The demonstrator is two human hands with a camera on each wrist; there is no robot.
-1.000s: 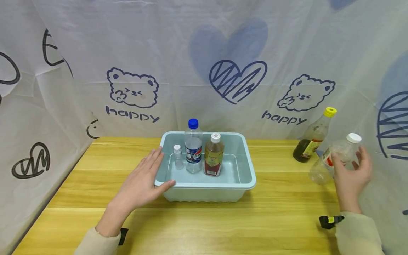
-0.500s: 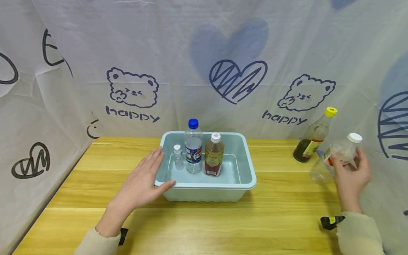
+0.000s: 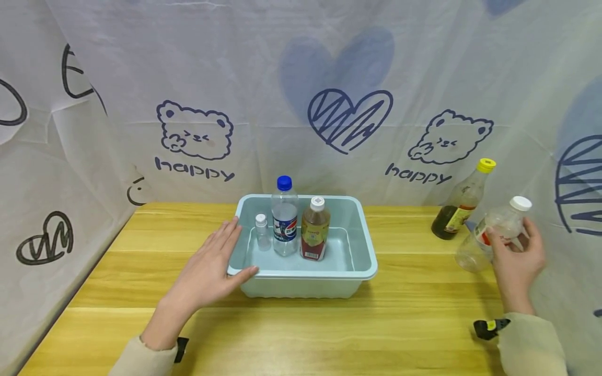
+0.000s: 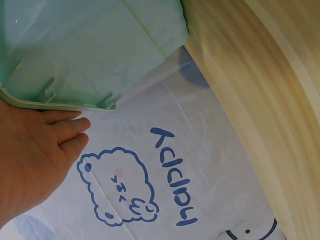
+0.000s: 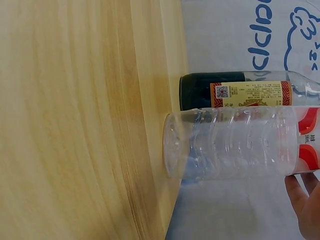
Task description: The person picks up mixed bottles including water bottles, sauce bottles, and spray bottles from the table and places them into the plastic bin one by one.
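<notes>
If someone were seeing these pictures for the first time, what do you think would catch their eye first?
Probably the pale blue-green basin in the middle of the head view, holding a blue-capped bottle, a brown bottle and a small clear bottle. Next, at the far right, the right hand grips a white-capped bottle next to a yellow-capped bottle. Behind everything hangs a pale cloth with printed bears.

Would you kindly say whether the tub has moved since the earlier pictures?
No, the tub sits in the same place below the scribbled heart drawing behind it.
</notes>
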